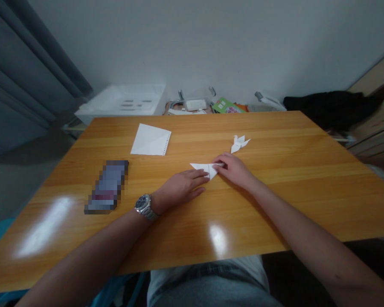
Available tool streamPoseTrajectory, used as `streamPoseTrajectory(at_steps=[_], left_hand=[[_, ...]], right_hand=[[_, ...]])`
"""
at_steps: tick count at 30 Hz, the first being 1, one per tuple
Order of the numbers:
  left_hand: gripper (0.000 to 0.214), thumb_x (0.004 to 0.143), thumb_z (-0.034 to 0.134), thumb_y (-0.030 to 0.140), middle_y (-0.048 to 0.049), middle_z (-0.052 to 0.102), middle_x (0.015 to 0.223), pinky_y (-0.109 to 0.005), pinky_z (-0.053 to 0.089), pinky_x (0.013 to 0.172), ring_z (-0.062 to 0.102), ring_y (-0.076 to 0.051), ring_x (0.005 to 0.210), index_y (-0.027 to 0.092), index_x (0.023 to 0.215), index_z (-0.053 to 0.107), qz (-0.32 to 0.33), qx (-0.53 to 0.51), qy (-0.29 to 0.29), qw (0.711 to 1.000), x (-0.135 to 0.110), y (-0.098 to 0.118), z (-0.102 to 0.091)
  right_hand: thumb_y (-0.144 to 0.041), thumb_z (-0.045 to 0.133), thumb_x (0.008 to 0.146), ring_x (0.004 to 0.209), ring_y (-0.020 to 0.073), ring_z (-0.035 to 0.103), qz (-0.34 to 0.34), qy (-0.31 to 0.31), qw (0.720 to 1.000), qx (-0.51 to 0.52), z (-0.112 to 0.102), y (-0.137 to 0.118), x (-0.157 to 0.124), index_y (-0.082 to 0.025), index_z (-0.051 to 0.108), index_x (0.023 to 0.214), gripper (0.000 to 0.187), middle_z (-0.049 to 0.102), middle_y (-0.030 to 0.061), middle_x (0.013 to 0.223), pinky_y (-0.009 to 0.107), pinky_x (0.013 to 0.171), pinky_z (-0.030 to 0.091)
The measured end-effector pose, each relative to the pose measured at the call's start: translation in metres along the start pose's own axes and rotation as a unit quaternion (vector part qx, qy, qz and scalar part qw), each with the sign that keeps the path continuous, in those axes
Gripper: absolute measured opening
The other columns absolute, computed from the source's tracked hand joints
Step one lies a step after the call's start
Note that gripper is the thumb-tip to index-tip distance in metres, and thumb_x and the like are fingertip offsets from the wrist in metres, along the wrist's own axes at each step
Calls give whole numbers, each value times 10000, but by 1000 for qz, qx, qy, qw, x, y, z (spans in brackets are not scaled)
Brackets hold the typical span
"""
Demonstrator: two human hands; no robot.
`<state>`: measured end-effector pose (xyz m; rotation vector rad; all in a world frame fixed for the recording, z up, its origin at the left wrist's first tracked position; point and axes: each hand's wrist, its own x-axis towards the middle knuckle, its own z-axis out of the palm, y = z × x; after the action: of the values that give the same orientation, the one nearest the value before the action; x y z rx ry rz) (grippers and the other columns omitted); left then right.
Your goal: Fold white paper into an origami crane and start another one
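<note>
A white sheet folded into a pointed triangle, the folded paper (202, 167), lies on the wooden table between my hands. My left hand (184, 187), with a metal watch (144, 204) at its wrist, rests flat with fingers stretched over the paper's near left part. At the paper's right end, my right hand (233, 168) is closed, pinching that side between thumb and fingers. Just beyond my right hand stands a finished-looking white paper crane (240, 143). The paper's right tip is hidden by my right fingers.
A white sheet with a perforated edge (151, 140) lies at the back left of the table (291, 170). Nearer, on the left, is a pixelated phone-like device (108, 185). Behind the table are a white bin (124, 100), a green booklet (227, 105) and dark cloth (326, 108).
</note>
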<state>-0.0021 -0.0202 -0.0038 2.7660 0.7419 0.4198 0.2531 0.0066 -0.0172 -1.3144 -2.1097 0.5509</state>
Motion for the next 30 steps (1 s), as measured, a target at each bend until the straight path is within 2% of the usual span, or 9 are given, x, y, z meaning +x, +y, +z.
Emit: streamPoseTrajectory(at_steps=[6, 15, 23, 30], left_hand=[[440, 1047, 457, 368, -97, 537, 1495, -397, 468, 1127, 571, -244, 1318, 212, 1454, 513, -13, 8, -13, 1000, -1, 0, -2], [419, 1045, 456, 349, -84, 535, 1498, -391, 487, 1108, 601, -238, 1278, 234, 1437, 546, -3, 32, -18, 999, -1, 1, -1], [410, 1054, 391, 233, -71, 549, 1490, -370, 471, 1119, 582, -208, 1305, 219, 1444, 514, -12, -2, -20, 1000, 0, -2, -4], [451, 1026, 428, 198, -63, 494, 1537, -398, 463, 1117, 570, -237, 1309, 253, 1467, 505, 11, 47, -39, 998, 0, -2, -4]], right_hand=[[-201, 663, 897, 888, 220, 595, 24, 39, 999, -22, 6, -5, -3, -193, 657, 906, 14, 636, 58, 919, 328, 796, 454], [-224, 643, 909, 903, 240, 579, 19, 50, 998, -45, 10, -6, -4, -209, 640, 895, 20, 611, 64, 921, 353, 805, 447], [-207, 646, 908, 897, 239, 579, 14, 54, 997, -49, 12, -6, -4, -201, 640, 893, 17, 606, 69, 917, 347, 791, 448], [-213, 646, 914, 912, 243, 576, 4, 62, 997, -47, 12, -6, -5, -203, 637, 892, 26, 605, 67, 925, 356, 813, 451]])
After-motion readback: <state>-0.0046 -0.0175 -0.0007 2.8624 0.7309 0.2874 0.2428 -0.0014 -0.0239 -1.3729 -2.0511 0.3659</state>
